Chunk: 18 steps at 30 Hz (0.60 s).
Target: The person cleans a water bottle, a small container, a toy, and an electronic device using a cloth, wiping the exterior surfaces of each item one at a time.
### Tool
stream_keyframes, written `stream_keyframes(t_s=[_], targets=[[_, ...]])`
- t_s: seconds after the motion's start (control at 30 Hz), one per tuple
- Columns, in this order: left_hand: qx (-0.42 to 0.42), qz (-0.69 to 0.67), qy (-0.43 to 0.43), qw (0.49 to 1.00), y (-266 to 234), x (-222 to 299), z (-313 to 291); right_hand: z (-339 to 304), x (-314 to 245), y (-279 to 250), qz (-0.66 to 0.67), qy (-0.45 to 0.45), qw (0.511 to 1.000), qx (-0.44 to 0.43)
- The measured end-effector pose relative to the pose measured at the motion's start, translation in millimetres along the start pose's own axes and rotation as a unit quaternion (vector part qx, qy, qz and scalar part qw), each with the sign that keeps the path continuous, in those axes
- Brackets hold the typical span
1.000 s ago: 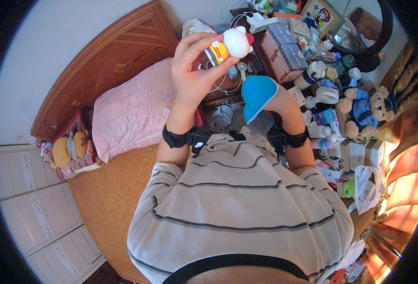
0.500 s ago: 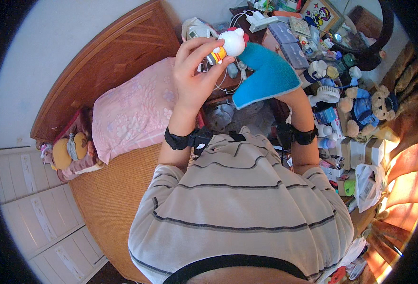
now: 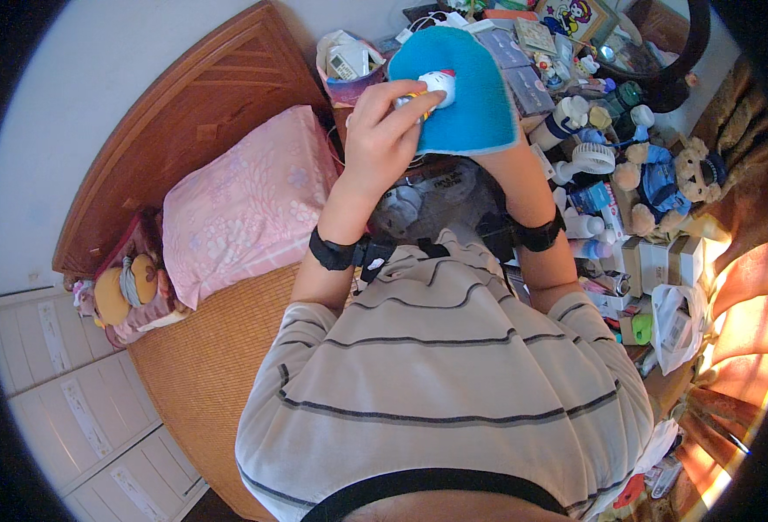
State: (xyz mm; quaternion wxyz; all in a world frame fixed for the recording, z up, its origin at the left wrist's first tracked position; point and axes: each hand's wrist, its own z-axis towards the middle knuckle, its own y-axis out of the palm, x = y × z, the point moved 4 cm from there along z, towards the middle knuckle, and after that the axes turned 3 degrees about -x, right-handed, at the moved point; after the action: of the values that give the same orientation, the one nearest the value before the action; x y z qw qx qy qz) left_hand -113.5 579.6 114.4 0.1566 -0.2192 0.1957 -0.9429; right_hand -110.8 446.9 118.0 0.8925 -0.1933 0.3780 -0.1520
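Left side of the blue mitt (image 3: 481,96) obstructed by the left hand (image 3: 382,135) and figurine (image 3: 439,84). Right side obstructed by grey-blue box (image 3: 530,92), white bottle (image 3: 567,116) and white fan (image 3: 594,158). Below the mitt, passage available between the forearms (image 3: 525,187); to its lower left, over the pillow (image 3: 245,187).

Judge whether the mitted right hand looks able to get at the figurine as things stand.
Probably yes: the blue mitt covering it sits right behind the figurine, with nothing visible between, though the left hand, holding the figurine, covers part of it.
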Motion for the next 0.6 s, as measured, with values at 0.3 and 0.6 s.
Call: stream_keyframes(t_s=[0.3, 0.6], targets=[[0.013, -0.074, -0.073, 0.995, 7.6, -12.0, -10.2, -12.6, 20.5, -6.6, 0.014, 0.007, 0.979, -0.203], [0.027, -0.121, -0.118, 0.985, 6.9, -12.7, -4.1, -7.7, 15.7, 0.3, 0.268, 0.236, 0.933, -0.042]])
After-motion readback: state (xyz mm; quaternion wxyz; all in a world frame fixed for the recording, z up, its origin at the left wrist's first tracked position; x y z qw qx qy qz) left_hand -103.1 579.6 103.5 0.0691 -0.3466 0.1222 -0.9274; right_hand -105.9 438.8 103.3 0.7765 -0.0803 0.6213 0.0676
